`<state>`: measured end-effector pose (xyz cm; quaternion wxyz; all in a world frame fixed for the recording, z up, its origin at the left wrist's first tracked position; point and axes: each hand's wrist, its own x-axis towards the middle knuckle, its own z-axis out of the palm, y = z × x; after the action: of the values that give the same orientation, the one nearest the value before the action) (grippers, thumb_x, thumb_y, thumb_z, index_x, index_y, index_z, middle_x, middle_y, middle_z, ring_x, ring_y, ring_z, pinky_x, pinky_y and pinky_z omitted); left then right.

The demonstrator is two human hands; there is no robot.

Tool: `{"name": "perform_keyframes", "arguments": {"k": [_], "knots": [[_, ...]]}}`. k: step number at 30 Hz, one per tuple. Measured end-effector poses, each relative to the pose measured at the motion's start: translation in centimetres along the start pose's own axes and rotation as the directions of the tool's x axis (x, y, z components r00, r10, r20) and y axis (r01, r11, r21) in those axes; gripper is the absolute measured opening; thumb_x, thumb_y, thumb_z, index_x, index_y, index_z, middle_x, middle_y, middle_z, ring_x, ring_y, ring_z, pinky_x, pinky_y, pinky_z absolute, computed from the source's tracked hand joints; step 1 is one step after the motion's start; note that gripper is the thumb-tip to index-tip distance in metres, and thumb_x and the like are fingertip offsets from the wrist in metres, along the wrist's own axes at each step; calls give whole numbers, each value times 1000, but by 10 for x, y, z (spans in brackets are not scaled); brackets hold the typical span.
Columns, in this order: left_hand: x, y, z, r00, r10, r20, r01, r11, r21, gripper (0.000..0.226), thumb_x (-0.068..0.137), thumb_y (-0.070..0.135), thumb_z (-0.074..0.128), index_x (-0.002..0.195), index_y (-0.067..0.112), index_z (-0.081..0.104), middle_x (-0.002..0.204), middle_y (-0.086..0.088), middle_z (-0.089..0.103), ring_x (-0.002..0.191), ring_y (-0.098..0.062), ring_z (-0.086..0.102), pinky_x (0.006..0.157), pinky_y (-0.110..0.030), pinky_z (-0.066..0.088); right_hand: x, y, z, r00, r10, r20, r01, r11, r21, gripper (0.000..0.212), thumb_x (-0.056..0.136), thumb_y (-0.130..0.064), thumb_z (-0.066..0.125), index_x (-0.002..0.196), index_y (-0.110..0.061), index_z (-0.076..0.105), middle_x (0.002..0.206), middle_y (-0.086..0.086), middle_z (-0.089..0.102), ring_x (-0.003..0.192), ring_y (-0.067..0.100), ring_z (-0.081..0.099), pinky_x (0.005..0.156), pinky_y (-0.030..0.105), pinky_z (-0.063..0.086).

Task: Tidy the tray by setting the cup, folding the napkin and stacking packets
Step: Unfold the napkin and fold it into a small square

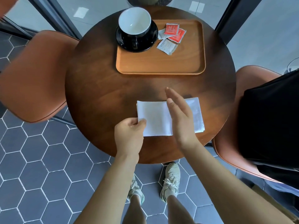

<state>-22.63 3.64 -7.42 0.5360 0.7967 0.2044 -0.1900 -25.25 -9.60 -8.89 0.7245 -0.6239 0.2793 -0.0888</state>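
Note:
A white napkin lies flat on the round wooden table, near its front edge. My left hand pinches the napkin's lower left edge. My right hand is flat with straight fingers, edge-on across the napkin's middle. On the wooden tray further back stands a black cup with a white inside on a black saucer at the tray's left corner. Several packets, two red and two grey, lie loosely overlapping to the right of the saucer.
Orange chairs flank the table: one on the left, one on the right with a black bag on it. Grey hexagon floor tiles and my shoes show below the table's edge.

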Motion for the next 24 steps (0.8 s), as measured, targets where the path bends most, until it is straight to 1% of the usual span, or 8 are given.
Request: {"name": "perform_keyframes", "arguments": {"k": [2,4,8,12,15,17,20,24], "knots": [[-1,2,0,999,17,-43,-16,1000,11,10,80,21,70,75,31,72,68,-2,72,64,-16,60,67,-47,60,1,-10,-13,992,-95,-81,86,990,-109,28,94,-21,58,119,-27,69,123,-9,71,116,2,63,97,20,50],[0,3,0,996,36,-82,-34,999,17,8,79,23,71,72,26,73,61,7,69,62,-15,61,69,-52,60,2,-13,-32,966,-195,-169,140,947,-290,24,92,-15,59,105,-29,73,104,-10,76,99,6,69,91,30,56],[-6,10,4,967,203,-157,-183,975,128,7,81,24,71,75,22,70,60,6,65,62,-17,61,68,-46,57,4,-9,-58,959,-162,-232,63,921,-384,23,91,-12,59,101,-28,72,89,-6,76,84,13,72,84,45,59],[-23,22,19,846,520,-118,-455,819,349,7,81,18,71,77,15,66,63,4,58,64,-21,54,64,-37,44,6,-15,-60,989,-121,-81,83,926,-369,15,96,-18,60,98,-19,74,83,-7,76,75,12,73,70,32,62],[-37,28,35,789,613,-35,-545,725,421,8,81,17,72,81,13,65,69,1,57,69,-23,54,64,-34,40,10,-32,-54,997,-11,78,36,946,-323,26,96,-43,60,89,-23,75,81,-4,77,73,17,74,65,35,62],[-44,29,47,769,638,27,-580,681,447,10,81,21,74,85,14,68,73,-2,60,75,-27,57,65,-38,42,14,-42,-52,990,58,125,-4,918,-397,40,87,-62,60,71,-27,72,72,-3,74,69,19,73,62,42,59],[-53,26,62,718,689,101,-648,608,458,13,75,19,76,86,16,70,74,-3,61,74,-30,57,61,-37,42,25,-50,-54,997,39,64,7,793,-609,56,75,-70,66,63,-15,63,61,3,64,63,25,63,58,43,49],[-56,14,75,623,756,201,-742,489,458,18,75,26,77,91,21,72,75,1,61,74,-27,54,65,-39,43,34,-47,-73,998,-60,-3,28,508,-861,37,75,-49,67,61,-18,53,60,-3,56,58,21,51,50,29,34]]}}
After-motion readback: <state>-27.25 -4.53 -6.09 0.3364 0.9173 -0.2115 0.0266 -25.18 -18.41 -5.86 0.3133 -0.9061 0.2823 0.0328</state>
